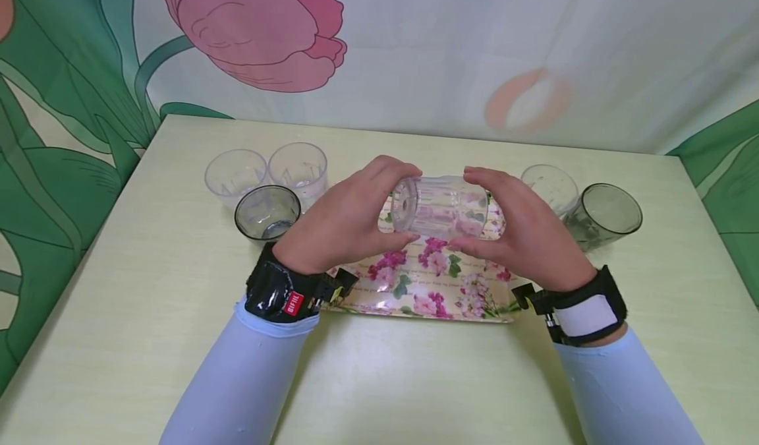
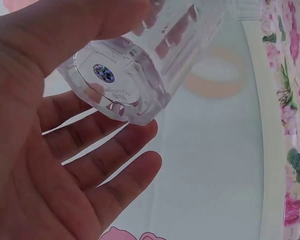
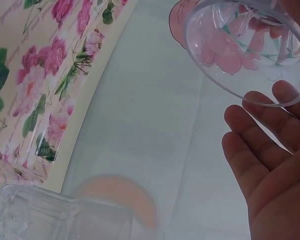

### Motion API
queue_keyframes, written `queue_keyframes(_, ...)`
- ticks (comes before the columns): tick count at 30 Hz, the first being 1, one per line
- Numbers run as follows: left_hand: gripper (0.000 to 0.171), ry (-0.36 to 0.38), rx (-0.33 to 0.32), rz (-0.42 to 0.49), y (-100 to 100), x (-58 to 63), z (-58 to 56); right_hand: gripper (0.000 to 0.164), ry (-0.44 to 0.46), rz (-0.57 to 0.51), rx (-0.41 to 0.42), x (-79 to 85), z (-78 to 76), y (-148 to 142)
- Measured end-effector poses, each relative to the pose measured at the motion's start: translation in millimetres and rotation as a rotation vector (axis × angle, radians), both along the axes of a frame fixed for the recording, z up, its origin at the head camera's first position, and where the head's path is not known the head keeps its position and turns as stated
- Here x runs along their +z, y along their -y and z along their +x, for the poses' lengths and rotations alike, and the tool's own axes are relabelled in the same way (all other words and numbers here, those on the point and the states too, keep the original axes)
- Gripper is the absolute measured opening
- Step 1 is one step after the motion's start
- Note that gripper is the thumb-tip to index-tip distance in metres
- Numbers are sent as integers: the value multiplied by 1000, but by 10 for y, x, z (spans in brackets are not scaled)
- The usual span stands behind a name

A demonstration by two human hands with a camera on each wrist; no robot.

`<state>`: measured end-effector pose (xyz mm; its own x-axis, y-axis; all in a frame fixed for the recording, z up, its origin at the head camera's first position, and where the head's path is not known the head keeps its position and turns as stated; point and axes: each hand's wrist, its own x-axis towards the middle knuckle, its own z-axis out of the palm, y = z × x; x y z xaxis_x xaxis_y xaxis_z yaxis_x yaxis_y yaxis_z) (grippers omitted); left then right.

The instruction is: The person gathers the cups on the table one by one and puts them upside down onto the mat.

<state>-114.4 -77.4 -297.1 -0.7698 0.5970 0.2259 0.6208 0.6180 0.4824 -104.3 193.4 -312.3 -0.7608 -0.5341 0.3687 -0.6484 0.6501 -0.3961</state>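
Observation:
A clear faceted plastic cup (image 1: 443,206) lies sideways in the air over a flowered tray (image 1: 415,283), its base to the left and its mouth to the right. My left hand (image 1: 346,224) grips it at the base, thumb on one side and fingers on the other. At the rim end, my right hand (image 1: 530,231) holds it between thumb and fingers. The left wrist view shows a small shiny round sticker (image 2: 104,73) on the base. Through the open mouth (image 3: 240,95) in the right wrist view, the inside shows.
Left of the tray stand two clear cups (image 1: 236,171) and a dark grey cup (image 1: 268,211), close together. On the right, a clear cup (image 1: 550,184) stands beside another dark grey cup (image 1: 611,211), which looks tilted. A flowered curtain (image 1: 415,49) hangs behind the table (image 1: 415,379).

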Motion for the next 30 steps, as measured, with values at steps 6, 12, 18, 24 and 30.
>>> queue_keyframes(6, 79, 24, -11, 6, 1, 13, 1, 87, 30, 24, -21, -28, -13, 10)
queue_keyframes(12, 79, 26, -29, 30, 9, 21, 2, 86, 79, 59, -46, -28, -3, 24)
queue_keyframes(18, 79, 27, -47, 52, 12, 16, 0, 84, 93, 73, -42, -39, -6, 32)
queue_keyframes(24, 78, 17, -61, 71, 14, 24, 4, 84, 86, 70, -26, -62, -21, 43)
queue_keyframes(30, 76, -7, -73, 86, 19, 34, 12, 83, 95, 64, -17, -73, -31, 61)
